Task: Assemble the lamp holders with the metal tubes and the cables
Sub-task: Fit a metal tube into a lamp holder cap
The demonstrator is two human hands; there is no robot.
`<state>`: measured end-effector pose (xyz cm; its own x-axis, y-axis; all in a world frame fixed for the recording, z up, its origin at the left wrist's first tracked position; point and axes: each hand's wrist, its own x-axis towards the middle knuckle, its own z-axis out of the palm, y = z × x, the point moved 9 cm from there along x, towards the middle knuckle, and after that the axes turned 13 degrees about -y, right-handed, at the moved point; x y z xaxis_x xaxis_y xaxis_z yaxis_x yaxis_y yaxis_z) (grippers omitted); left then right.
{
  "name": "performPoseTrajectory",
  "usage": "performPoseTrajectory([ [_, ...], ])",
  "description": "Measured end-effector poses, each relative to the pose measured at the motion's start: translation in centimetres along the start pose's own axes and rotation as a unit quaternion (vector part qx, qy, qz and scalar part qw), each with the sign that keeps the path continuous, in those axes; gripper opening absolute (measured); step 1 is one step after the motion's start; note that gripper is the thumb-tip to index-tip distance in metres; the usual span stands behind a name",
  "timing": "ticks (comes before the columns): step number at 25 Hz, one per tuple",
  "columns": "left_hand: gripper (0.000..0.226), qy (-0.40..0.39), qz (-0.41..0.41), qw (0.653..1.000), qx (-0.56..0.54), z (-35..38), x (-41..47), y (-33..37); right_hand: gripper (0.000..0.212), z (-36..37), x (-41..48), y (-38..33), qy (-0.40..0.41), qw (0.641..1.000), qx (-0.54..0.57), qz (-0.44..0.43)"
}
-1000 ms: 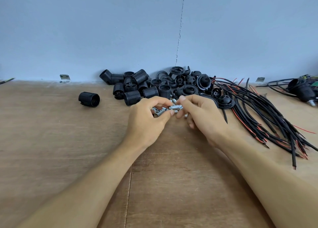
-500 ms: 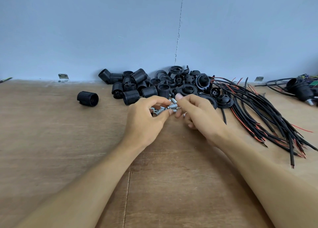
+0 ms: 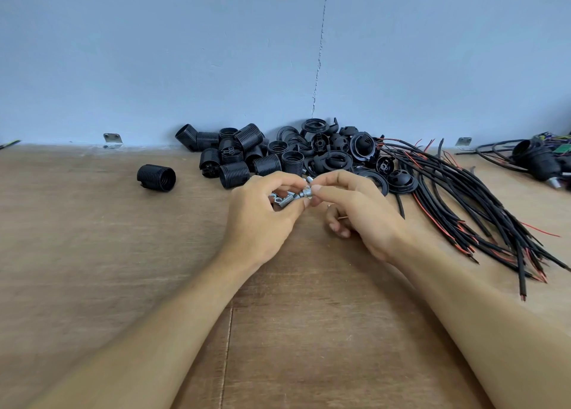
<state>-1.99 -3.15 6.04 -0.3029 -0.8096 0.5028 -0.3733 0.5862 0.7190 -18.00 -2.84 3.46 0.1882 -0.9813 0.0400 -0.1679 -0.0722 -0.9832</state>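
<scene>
Both forearms come in from the bottom edge, hands meeting mid-frame. Left hand (image 3: 262, 220) curled, thumb and fingers gripping metal tubes (image 3: 285, 199). Right hand (image 3: 361, 214) pinches one tube's end, thumb against index; other fingers curled under.

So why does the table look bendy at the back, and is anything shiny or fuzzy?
Head view: the wide lens slightly curves the table's back edge; the light is soft and even, with only faint shadows under the left hand and right hand; the metal tubes they pinch glint a little; the cables at the far right look stretched; nothing is badly blurred.
</scene>
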Motion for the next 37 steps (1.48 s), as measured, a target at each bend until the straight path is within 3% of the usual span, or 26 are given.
performPoseTrajectory([
  [2,0.024,-0.002,-0.004,1.000,0.005,0.1,0.0,-0.1,0.020,0.2,0.0,0.0,-0.008,1.000,-0.015,0.001],
  [6,0.028,-0.008,0.002,1.000,0.017,0.2,0.0,0.1,0.056,-0.3,0.1,0.7,0.041,0.998,-0.016,0.042],
  [11,0.027,-0.002,-0.002,1.000,0.010,0.0,0.0,-0.2,0.022,0.5,0.1,0.0,-0.030,0.999,-0.031,0.001],
  [14,0.031,-0.009,0.003,1.000,0.017,0.2,0.0,0.1,0.054,0.0,0.1,0.5,0.026,0.998,-0.044,0.032],
  [16,0.031,-0.004,0.003,1.000,0.020,0.1,0.0,0.2,0.063,-0.5,-0.1,0.5,0.053,0.996,-0.056,0.044],
  [20,0.026,0.006,0.000,1.000,0.013,0.0,0.0,-0.1,0.027,0.2,-0.1,-0.2,0.003,0.998,-0.060,-0.001],
  [21,0.026,0.005,0.002,1.000,0.013,0.0,0.0,0.0,0.025,0.1,-0.1,-0.2,0.006,0.998,-0.062,-0.006],
  [24,0.029,-0.002,0.017,1.000,0.019,0.1,-0.1,0.6,0.053,-0.4,-0.2,0.1,0.049,0.995,-0.089,0.018],
  [26,0.029,0.001,0.016,1.000,0.022,0.0,-0.2,0.5,0.060,-0.5,-0.2,0.1,0.052,0.995,-0.085,0.027],
  [30,0.027,0.008,0.001,1.000,0.006,0.0,-0.1,0.0,0.026,0.4,-0.2,-0.4,-0.007,0.999,-0.048,-0.007],
  [34,0.028,-0.015,0.005,1.000,0.009,0.2,-0.1,0.2,0.018,0.3,0.0,-0.2,-0.011,0.999,-0.031,-0.014],
  [37,0.042,-0.028,0.000,0.990,0.140,-0.6,0.2,0.3,0.018,-0.5,0.2,0.2,0.024,1.000,0.013,-0.006],
])
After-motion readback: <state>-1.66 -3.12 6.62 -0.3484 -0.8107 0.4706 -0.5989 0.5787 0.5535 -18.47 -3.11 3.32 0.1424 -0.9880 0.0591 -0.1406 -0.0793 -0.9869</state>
